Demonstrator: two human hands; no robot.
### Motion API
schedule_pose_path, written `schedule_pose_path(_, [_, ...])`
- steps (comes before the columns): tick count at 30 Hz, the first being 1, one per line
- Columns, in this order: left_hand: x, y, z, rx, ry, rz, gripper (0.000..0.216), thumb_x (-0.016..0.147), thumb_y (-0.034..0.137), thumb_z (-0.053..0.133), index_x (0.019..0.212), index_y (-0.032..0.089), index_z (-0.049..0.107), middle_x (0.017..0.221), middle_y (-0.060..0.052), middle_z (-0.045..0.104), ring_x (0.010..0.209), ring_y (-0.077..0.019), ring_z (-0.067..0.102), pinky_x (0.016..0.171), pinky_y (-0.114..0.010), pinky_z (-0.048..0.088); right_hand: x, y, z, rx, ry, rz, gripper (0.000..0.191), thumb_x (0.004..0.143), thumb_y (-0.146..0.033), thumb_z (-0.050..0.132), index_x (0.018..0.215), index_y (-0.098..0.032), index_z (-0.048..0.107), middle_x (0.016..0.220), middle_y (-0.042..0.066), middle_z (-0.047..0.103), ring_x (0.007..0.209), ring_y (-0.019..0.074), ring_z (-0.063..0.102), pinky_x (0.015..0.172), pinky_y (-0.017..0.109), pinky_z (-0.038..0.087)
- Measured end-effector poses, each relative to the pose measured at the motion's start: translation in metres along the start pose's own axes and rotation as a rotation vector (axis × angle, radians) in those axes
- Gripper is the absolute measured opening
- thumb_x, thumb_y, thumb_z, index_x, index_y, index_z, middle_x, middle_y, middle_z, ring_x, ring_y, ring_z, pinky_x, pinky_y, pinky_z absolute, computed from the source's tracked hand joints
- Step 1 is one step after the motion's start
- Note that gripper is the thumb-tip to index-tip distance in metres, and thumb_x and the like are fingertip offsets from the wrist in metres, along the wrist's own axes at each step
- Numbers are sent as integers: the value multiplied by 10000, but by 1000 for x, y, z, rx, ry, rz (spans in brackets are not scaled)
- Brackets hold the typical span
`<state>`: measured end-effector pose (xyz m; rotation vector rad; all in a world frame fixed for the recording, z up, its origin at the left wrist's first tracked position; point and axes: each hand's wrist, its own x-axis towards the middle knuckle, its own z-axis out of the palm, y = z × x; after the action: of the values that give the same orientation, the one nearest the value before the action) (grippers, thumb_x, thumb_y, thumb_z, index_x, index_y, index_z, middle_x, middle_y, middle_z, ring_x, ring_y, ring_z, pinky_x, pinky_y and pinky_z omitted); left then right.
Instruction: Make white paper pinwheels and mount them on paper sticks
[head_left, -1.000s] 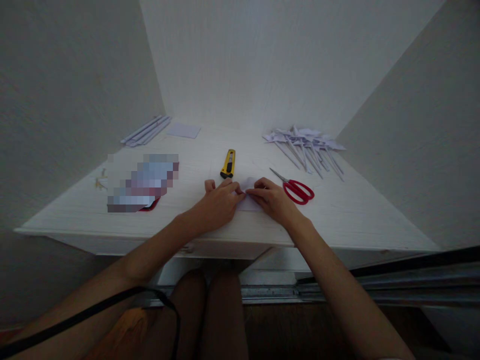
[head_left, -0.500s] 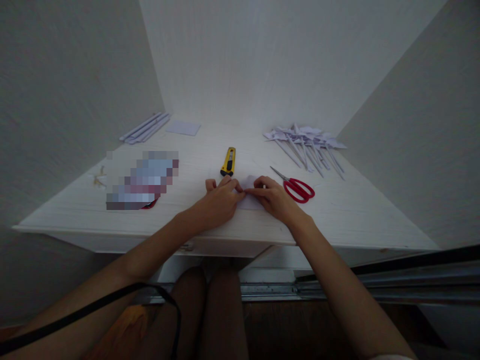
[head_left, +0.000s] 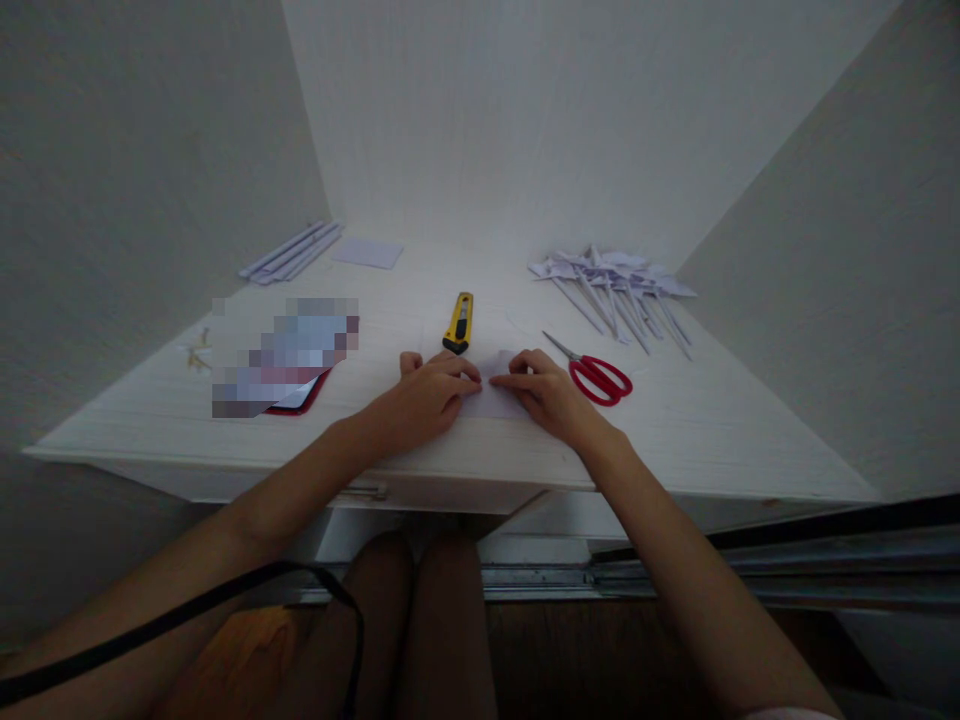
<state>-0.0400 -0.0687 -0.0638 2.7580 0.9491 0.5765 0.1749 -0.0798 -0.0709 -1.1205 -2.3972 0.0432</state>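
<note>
A white sheet of paper [head_left: 492, 402] lies on the table between my hands, partly covered by them. My left hand [head_left: 429, 396] is at its left side, thumb and fingers closed together on the paper's edge. From the right, my right hand [head_left: 541, 390] pinches the paper with thumb and forefinger, the other fingers curled. Just beyond my left hand rests a yellow and black utility knife [head_left: 458, 322]. Red-handled scissors [head_left: 600, 380] lie right of my right hand, their blades pointing away to the left.
Rolled paper sticks [head_left: 292, 253] and a small paper sheet [head_left: 368, 253] lie at the back left. Paper shapes on thin sticks [head_left: 615, 280] are heaped at the back right. A red-edged phone [head_left: 304, 395], partly blurred out, rests on the left of the white table [head_left: 720, 420].
My left hand has shifted slightly left, opening a small gap between the fingertips of my two hands. My right hand stays almost in place.
</note>
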Motion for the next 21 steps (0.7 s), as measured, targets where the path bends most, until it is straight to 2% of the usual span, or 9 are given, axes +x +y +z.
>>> schedule_pose_path(6, [0,2,2,126,16,78,389,797,28,342,1080,152,579,1201,-104,565,1131,-235,457,852,-424,295,0,-1,-1,-32,-3,-2,290,847,-111,471,1031,-208,674,896,77,544,862,183,498,782,338,452])
schedule_pose_path(13, [-2,-4,8,258,24,169,408,802,17,322,1122,118,555,1203,-129,565,1148,-225,455,916,-448,273,1,-5,-3,-40,-1,9,273,848,-123,478,1025,-177,679,906,94,555,850,183,505,765,339,450])
schedule_pose_path(21, [-2,-1,7,267,19,171,400,810,13,309,1103,105,566,1192,-143,570,1137,-250,466,896,-486,276,2,-6,-3,24,33,33,260,859,-134,456,1003,-175,669,904,90,562,850,178,528,732,328,471])
